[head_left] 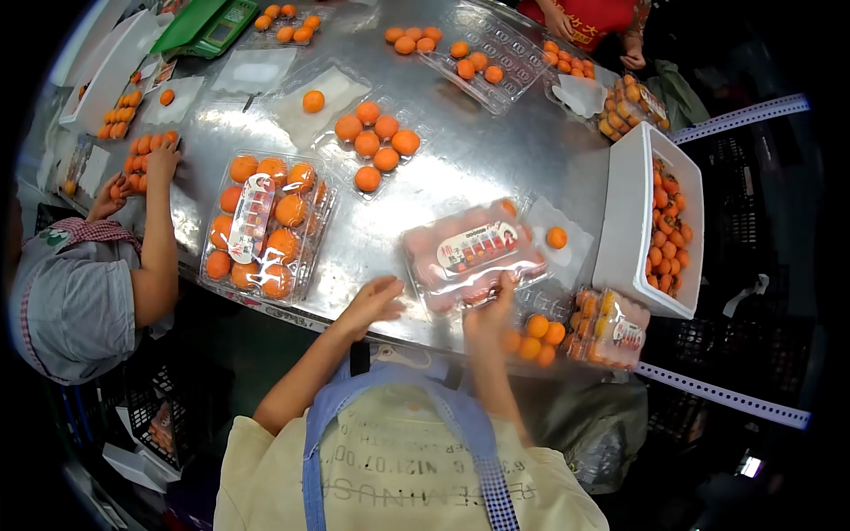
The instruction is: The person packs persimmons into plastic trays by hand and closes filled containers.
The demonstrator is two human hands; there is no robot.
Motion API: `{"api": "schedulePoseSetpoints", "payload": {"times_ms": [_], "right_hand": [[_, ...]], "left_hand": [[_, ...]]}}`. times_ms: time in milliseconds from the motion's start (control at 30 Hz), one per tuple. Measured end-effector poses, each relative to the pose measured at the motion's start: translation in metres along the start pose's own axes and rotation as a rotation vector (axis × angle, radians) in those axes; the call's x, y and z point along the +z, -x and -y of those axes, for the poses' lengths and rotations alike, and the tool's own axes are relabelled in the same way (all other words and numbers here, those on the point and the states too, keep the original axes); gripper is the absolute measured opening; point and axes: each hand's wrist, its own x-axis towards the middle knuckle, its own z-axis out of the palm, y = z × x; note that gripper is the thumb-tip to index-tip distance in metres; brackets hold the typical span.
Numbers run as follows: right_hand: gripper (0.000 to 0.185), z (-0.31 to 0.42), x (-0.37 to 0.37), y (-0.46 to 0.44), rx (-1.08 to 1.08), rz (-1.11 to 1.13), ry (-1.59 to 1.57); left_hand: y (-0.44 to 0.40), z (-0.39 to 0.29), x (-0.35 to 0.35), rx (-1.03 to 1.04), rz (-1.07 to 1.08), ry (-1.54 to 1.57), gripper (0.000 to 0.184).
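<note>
In front of me on the metal table sits a closed clear plastic box point(429, 274) of orange persimmons, with a printed label point(478, 248) on its lid. My right hand point(490, 314), slightly blurred, grips the box's near edge, thumb on top. My left hand point(376, 303) is off the box's left corner, fingers stretched out and holding nothing. Farther left rests another labelled clear box point(266, 228) filled with persimmons. Just right of my right hand several loose persimmons point(537, 339) lie in a clear tray, beside a stacked, labelled pack point(609, 329).
A white foam crate point(620, 226) of persimmons stands at the right. Ahead are an open tray of persimmons point(378, 142), a single persimmon point(313, 101) and a green scale point(208, 28). A co-worker's hands point(159, 164) handle fruit at left; another person point(589, 22) stands across the table.
</note>
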Motion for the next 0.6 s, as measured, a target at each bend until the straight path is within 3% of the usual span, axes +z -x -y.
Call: {"api": "schedulePoseSetpoints", "payload": {"times_ms": [100, 133, 267, 367, 433, 467, 567, 600], "right_hand": [[0.037, -0.022, -0.03, 0.0, 0.221, -0.015, -0.046], [0.031, -0.027, -0.036, 0.003, 0.249, 0.054, -0.124], [0.028, -0.03, -0.056, 0.018, 0.387, 0.053, 0.066], [0.028, -0.032, -0.07, 0.03, 0.637, 0.172, 0.228], [0.029, -0.025, -0.065, 0.038, 0.805, 0.429, 0.525], [0.032, -0.019, -0.058, 0.044, 0.706, 0.689, 0.764], [0.036, -0.003, -0.014, 0.061, 0.382, 1.053, 1.273], [0.042, -0.007, -0.007, 0.058, 0.279, 1.083, 1.361]], "left_hand": [[-0.006, 0.004, -0.007, -0.126, 0.298, 0.205, 0.049], [-0.005, 0.002, -0.002, -0.076, 0.273, 0.204, 0.042], [-0.01, 0.008, -0.008, 0.052, 0.009, 0.073, 0.031], [-0.01, 0.008, -0.023, 0.171, -0.108, 0.013, 0.03], [-0.016, 0.008, -0.04, 0.241, -0.141, -0.116, 0.026], [-0.022, 0.013, -0.048, 0.244, -0.151, -0.167, 0.026], [-0.022, 0.018, -0.052, 0.211, -0.165, -0.166, 0.025], [-0.021, 0.016, -0.051, 0.195, -0.165, -0.142, 0.025]]}}
